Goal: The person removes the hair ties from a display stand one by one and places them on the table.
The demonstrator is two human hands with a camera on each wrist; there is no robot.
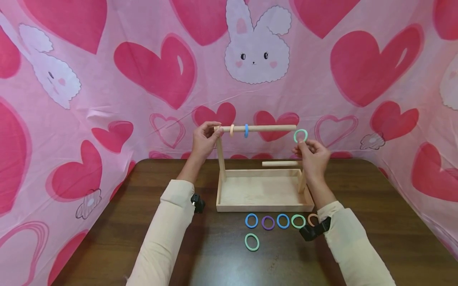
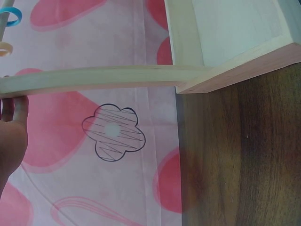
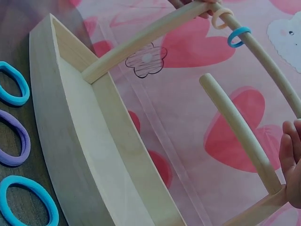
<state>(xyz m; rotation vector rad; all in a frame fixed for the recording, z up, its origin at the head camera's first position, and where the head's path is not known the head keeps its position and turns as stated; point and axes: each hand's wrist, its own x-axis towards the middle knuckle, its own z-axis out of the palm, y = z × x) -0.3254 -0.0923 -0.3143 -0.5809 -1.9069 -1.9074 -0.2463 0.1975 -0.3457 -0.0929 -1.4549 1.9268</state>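
Note:
A wooden stand has a shallow tray (image 1: 264, 208), an upper dowel (image 1: 273, 128) on the left post (image 1: 221, 159) and a lower dowel (image 1: 280, 163) on the right. My left hand (image 1: 204, 142) grips the corner where post and upper dowel meet. On that dowel hang an orange ring (image 1: 231, 130) and a blue ring (image 1: 246, 131). My right hand (image 1: 315, 159) pinches a mint-green ring (image 1: 295, 137) by its lower edge, close to the dowel's free right end. The right wrist view shows only part of the right hand (image 3: 292, 165); the held ring is outside it.
In front of the tray lies a row of rings: blue (image 1: 246, 221), purple (image 1: 262, 223), another blue (image 1: 278, 221), green (image 1: 292, 221) and orange (image 1: 309, 219), partly behind the right wrist camera. A light-green ring (image 1: 246, 240) lies nearer. Pink patterned cloth (image 1: 211, 91) hangs behind the table.

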